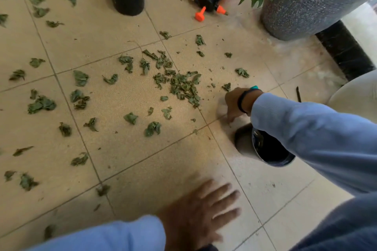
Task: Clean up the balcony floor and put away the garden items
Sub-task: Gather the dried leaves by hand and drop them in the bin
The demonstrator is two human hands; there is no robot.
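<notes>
Dried green leaves (183,85) litter the beige tiled floor (126,149); cleanup is barely begun; left hand (206,210) spread open, right hand (234,106) fingers' state unclear beside the small black pot (271,151)

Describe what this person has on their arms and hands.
Both arms wear long, light blue sleeves reaching to the wrists. The right hand is bare, with a thin black band around the wrist and a teal band beside it. The left hand is bare; no ring or band is visible, though it is motion-blurred.
</notes>
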